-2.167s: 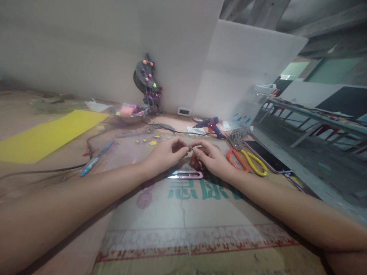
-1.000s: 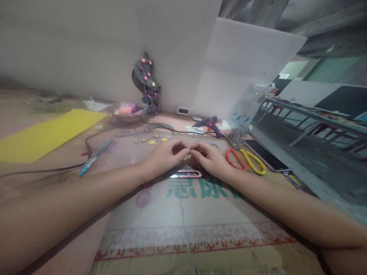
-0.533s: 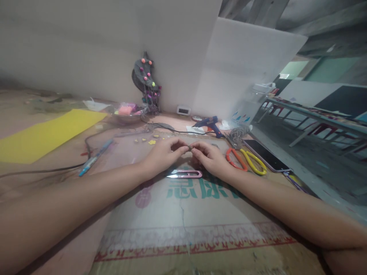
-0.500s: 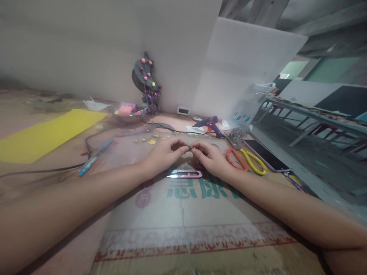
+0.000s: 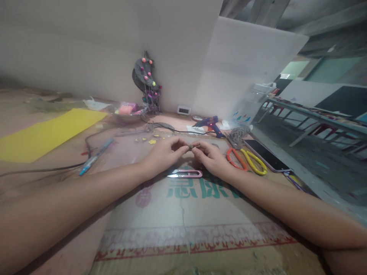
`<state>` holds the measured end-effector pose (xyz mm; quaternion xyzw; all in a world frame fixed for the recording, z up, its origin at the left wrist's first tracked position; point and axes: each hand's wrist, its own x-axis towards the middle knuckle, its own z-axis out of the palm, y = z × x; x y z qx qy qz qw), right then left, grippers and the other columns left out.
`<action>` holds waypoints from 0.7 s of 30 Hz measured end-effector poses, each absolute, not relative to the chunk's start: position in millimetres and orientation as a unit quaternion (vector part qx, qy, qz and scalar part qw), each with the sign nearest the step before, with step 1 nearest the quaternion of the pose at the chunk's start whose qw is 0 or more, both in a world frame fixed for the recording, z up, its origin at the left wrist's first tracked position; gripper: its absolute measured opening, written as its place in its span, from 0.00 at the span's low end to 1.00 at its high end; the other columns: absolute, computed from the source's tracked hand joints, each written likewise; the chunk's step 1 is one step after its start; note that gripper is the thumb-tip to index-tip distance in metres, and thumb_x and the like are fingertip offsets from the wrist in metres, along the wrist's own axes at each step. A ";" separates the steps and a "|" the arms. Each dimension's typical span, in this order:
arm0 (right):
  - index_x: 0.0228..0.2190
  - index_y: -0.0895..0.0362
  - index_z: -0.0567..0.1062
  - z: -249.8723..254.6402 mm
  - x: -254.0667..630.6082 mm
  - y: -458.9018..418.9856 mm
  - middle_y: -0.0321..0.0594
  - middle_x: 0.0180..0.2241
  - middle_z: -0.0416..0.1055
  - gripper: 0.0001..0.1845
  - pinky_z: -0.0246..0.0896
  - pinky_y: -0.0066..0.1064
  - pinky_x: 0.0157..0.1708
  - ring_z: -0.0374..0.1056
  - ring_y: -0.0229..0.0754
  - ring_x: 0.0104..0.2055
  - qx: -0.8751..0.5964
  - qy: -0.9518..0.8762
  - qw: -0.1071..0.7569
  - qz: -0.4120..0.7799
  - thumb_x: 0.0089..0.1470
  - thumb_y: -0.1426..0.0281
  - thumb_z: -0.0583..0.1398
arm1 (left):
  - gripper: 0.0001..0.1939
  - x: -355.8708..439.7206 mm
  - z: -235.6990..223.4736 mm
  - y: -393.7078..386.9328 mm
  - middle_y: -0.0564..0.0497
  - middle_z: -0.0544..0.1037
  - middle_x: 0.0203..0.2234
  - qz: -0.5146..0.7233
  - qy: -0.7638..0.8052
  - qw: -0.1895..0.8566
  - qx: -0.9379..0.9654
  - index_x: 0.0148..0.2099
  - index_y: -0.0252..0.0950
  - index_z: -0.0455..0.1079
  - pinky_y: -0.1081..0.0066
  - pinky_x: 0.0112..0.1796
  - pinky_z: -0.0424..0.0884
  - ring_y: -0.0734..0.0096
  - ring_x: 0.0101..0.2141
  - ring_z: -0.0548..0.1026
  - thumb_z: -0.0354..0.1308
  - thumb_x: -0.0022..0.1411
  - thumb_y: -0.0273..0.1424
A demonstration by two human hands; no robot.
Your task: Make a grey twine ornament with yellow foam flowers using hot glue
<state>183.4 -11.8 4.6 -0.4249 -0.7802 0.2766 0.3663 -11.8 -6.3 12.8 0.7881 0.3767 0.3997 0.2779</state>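
Observation:
My left hand (image 5: 164, 154) and my right hand (image 5: 209, 156) meet fingertip to fingertip over a flattened cardboard sheet (image 5: 183, 214). Both pinch a tiny dark piece (image 5: 190, 146) between thumb and forefinger; it is too small to name. Pink thread snips (image 5: 185, 174) lie on the cardboard just below the hands. Small yellow cut-outs (image 5: 151, 141) sit a little beyond my left hand.
Orange and yellow scissors (image 5: 247, 160) and a phone (image 5: 266, 156) lie right of my right hand. A blue glue gun (image 5: 209, 124), a grey twine bundle (image 5: 237, 133), a beaded grey ornament (image 5: 146, 82), a blue pen (image 5: 96, 157), a black cable (image 5: 86, 147) and a yellow sheet (image 5: 46, 133) lie around.
The hands stay together at the same spot; only the fingertips shift slightly on the tiny piece.

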 end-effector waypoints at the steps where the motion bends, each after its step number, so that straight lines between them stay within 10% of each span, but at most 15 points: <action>1: 0.39 0.57 0.70 4.9 183.2 -11.7 0.32 0.23 0.66 0.11 0.54 0.26 0.23 0.60 0.34 0.23 -0.428 -0.783 0.367 0.262 0.59 0.64 0.54 | 0.11 -11.9 12.3 -6.1 0.50 0.78 0.33 0.398 0.375 0.280 0.789 0.39 0.34 0.72 0.70 0.36 0.68 0.68 0.34 0.74 0.53 0.63 0.36; 21: 0.33 0.57 0.73 8.4 182.1 -12.4 0.36 0.27 0.73 0.08 0.59 0.27 0.30 0.67 0.37 0.29 -0.418 -0.832 0.333 0.149 0.58 0.67 0.56 | 0.15 -12.0 7.9 -3.7 0.52 0.77 0.30 0.370 0.368 0.274 0.808 0.36 0.35 0.72 0.71 0.32 0.65 0.69 0.31 0.72 0.52 0.63 0.42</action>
